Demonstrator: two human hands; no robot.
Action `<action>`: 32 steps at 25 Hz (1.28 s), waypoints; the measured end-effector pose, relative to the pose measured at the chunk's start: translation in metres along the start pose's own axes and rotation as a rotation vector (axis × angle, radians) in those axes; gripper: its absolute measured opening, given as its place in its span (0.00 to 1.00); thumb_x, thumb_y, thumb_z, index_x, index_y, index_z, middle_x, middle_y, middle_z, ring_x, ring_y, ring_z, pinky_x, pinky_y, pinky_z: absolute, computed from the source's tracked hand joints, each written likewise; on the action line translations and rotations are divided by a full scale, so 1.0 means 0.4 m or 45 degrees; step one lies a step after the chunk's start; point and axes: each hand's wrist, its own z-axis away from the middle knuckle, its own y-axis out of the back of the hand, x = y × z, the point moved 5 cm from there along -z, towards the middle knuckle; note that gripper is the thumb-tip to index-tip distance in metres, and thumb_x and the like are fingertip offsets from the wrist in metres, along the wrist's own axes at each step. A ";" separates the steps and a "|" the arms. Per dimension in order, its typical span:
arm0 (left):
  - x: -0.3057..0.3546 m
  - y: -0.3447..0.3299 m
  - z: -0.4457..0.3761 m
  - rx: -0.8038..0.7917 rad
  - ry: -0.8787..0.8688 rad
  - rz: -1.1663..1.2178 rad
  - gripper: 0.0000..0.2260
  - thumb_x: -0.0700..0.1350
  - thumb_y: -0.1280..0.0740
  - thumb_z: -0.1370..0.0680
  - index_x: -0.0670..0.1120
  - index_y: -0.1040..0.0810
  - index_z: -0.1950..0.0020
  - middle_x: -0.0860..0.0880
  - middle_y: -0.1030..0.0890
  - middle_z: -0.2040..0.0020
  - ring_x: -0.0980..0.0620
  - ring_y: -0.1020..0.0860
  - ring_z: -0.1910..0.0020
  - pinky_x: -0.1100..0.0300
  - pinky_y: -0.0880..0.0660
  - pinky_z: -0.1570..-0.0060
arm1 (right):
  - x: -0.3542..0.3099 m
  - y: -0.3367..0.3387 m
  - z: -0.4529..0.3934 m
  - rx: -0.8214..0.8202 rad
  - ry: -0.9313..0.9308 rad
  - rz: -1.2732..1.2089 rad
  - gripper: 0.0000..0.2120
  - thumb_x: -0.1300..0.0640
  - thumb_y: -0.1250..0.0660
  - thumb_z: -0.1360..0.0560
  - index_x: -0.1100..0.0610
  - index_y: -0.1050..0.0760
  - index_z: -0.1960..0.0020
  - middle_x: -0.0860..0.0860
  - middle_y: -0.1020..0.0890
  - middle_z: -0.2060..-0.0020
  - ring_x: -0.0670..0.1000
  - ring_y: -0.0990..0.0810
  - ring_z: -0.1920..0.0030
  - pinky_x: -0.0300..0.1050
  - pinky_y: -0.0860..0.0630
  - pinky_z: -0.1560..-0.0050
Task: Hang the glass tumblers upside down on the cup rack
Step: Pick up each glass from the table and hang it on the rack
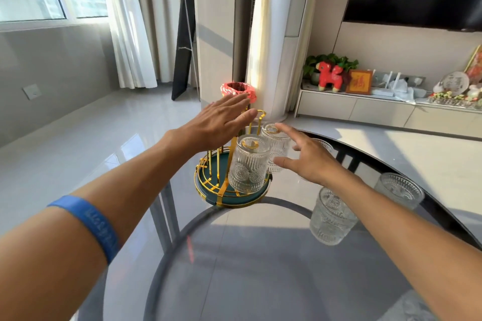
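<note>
A round glass table (260, 281) with a dark metal rim fills the lower half of the view, and the grey tiled floor shows through it. Both forearms reach forward across the tabletop.

The cup rack (229, 185) stands on the far part of the table: a round green base tray edged in gold wire, with gold prongs rising from it. Two glass tumblers are already hung upside down on the prongs. The near hung tumbler (249, 164) sits at the front of the rack, with a gold prong tip visible through its base. The second hung tumbler (276, 150) sits just behind and to the right of it.

The left hand (221, 122) hovers above the upper prongs with the palm down and the fingers extended and spread; it holds nothing. A blue wristband (94, 227) circles the left forearm.

The right hand (310, 161) is beside the second hung tumbler, fingers open and spread, the index fingertip near the tumbler's upturned base. No grip is visible.

Two more tumblers stand on the table to the right of the rack, behind the right forearm: one nearer tumbler (331, 216) and one farther right tumbler (399, 190). Another glass is partly hidden behind the right hand
</note>
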 end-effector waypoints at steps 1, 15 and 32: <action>0.014 0.005 0.014 0.050 0.024 -0.060 0.32 0.65 0.54 0.20 0.51 0.47 0.20 0.50 0.48 0.19 0.52 0.52 0.21 0.47 0.55 0.24 | 0.004 0.015 0.025 0.031 -0.033 -0.048 0.36 0.42 0.28 0.30 0.35 0.42 0.27 0.48 0.32 0.27 0.53 0.28 0.34 0.47 0.31 0.41; 0.459 -0.378 0.431 0.016 -0.001 0.535 0.37 0.58 0.27 0.30 0.52 0.36 0.24 0.53 0.28 0.29 0.57 0.32 0.31 0.75 0.44 0.36 | 0.187 0.168 0.589 0.113 -0.675 -0.591 0.15 0.35 0.38 0.26 0.41 0.26 0.43 0.46 0.21 0.39 0.46 0.19 0.49 0.43 0.27 0.55; 0.554 -0.211 0.419 0.357 -0.162 0.835 0.32 0.44 0.22 0.37 0.51 0.31 0.37 0.55 0.25 0.41 0.49 0.26 0.38 0.55 0.24 0.43 | -0.009 0.034 0.681 -0.193 -0.911 -1.957 0.33 0.35 0.28 0.34 0.51 0.28 0.34 0.63 0.22 0.53 0.62 0.19 0.59 0.59 0.22 0.54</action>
